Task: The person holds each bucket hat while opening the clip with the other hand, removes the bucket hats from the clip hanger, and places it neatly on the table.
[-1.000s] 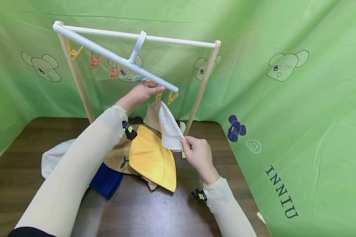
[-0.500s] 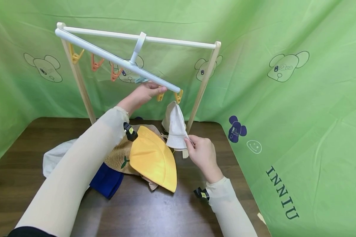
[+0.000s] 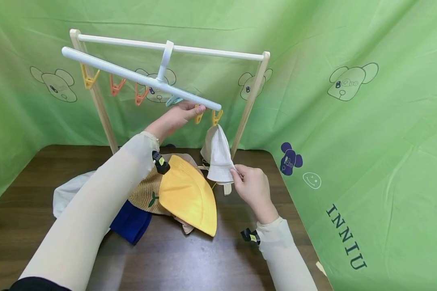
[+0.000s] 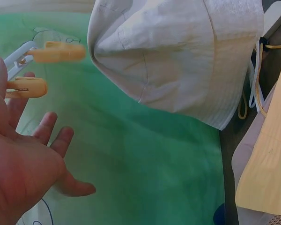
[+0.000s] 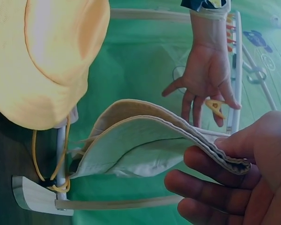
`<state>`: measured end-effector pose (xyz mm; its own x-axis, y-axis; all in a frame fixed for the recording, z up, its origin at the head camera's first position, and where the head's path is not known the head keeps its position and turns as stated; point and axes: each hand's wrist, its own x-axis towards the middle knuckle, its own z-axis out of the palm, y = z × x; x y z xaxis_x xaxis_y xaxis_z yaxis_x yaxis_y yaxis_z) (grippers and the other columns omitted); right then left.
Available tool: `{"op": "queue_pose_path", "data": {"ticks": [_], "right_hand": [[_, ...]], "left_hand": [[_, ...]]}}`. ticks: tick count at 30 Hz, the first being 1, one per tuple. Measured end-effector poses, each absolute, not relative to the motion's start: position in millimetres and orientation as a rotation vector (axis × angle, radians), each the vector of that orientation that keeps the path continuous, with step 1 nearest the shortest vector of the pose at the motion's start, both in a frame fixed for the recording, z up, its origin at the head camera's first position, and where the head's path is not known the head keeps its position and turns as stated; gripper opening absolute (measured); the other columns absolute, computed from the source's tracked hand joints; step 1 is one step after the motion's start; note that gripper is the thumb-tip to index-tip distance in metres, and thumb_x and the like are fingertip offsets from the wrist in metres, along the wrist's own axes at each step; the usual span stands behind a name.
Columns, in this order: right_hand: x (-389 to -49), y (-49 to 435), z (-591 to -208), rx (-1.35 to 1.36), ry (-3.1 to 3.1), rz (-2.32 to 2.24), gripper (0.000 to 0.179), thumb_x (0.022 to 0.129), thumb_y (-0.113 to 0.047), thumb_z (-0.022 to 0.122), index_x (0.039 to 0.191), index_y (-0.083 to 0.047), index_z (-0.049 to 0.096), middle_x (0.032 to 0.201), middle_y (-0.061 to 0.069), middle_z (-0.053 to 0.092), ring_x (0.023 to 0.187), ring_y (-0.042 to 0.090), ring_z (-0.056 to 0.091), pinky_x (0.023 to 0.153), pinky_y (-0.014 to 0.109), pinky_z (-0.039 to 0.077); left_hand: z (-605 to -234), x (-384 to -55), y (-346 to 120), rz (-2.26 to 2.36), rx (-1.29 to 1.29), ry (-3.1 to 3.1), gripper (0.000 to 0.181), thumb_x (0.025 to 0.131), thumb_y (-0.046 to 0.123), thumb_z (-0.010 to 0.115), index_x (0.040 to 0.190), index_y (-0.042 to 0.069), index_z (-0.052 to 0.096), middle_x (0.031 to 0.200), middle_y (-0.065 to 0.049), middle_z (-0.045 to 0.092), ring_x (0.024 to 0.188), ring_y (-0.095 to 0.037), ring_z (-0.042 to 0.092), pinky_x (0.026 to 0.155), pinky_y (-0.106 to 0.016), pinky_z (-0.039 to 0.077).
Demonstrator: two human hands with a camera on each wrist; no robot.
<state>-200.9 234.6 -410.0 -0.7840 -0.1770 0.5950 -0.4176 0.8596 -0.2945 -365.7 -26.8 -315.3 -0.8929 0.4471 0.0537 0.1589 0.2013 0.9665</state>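
My left hand (image 3: 177,117) pinches the pale blue clip hanger (image 3: 131,76) near its right end, thumb on the bar beside a yellow clip (image 4: 30,87). Its other fingers are spread in the left wrist view. The hanger tilts down to the right. My right hand (image 3: 254,189) pinches the brim of a white bucket hat (image 3: 221,157) between thumb and fingers. The folded hat points crown up, its tip just under the yellow end clip (image 3: 216,117). In the left wrist view a small gap shows between that clip and the crown.
The hanger hooks over the white rail (image 3: 218,51) of a wooden stand. A yellow hat (image 3: 189,196), a woven straw hat (image 3: 145,196), dark blue cloth (image 3: 131,221) and pale grey cloth (image 3: 67,192) lie piled on the brown table (image 3: 182,262). Green printed curtain surrounds it.
My right hand has moved the white hat rightward, from under the second yellow clip to under the end one. The hanger has swung slightly, its left end sinking. My left hand stays near the bar's right end.
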Motion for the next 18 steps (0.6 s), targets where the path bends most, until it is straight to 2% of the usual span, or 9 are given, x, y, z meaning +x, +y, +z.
{"op": "queue_pose_path", "data": {"ticks": [9, 18], "right_hand": [[-201.5, 238.6, -409.9, 0.431, -2.458, 0.553, 0.009, 0.094, -0.019, 0.072, 0.088, -0.014, 0.076, 0.056, -0.003, 0.055, 0.050, 0.016, 0.044, 0.045, 0.036, 0.035], [-201.9, 238.5, -408.1, 0.425, -2.455, 0.562, 0.008, 0.094, -0.019, 0.072, 0.092, -0.014, 0.078, 0.057, -0.004, 0.057, 0.050, 0.015, 0.045, 0.046, 0.037, 0.037]], "left_hand": [[-314.1, -366.7, -26.6, 1.710, 0.564, 2.273, 0.055, 0.102, 0.049, 0.056, 0.146, 0.017, 0.057, 0.159, -0.004, 0.045, 0.152, -0.024, 0.034, 0.125, -0.047, 0.023], [-311.1, -366.0, -23.4, 1.661, 0.533, 2.302, 0.053, 0.102, 0.049, 0.058, 0.145, 0.019, 0.058, 0.154, -0.001, 0.052, 0.148, -0.022, 0.040, 0.123, -0.046, 0.027]]}}
